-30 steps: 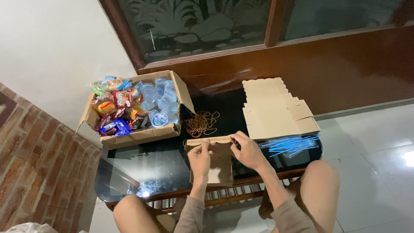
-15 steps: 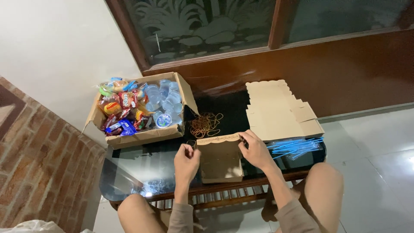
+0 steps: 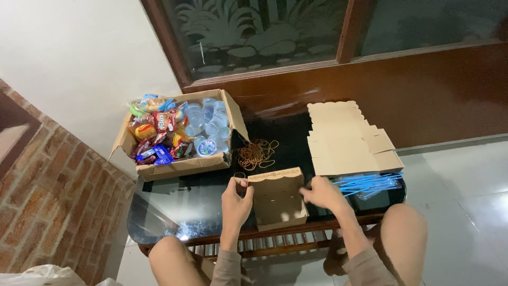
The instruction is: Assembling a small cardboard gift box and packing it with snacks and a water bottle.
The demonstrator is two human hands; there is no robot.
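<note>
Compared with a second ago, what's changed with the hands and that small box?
The small cardboard box went from a flat piece to folded up. The left hand shifted to its left edge, the right hand to its right side. Snack carton, rubber bands and flat box stack stayed put.

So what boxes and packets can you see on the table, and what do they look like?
Small cardboard box: front middle, brown, between the left hand and right hand.
Big cardboard box: back left, brown, open.
Snack packets: in its left half, red, yellow, blue.
Plastic cups: in its right half, clear, with bluish lids.
Flat cardboard boxes: back right, stacked, light brown.
</note>
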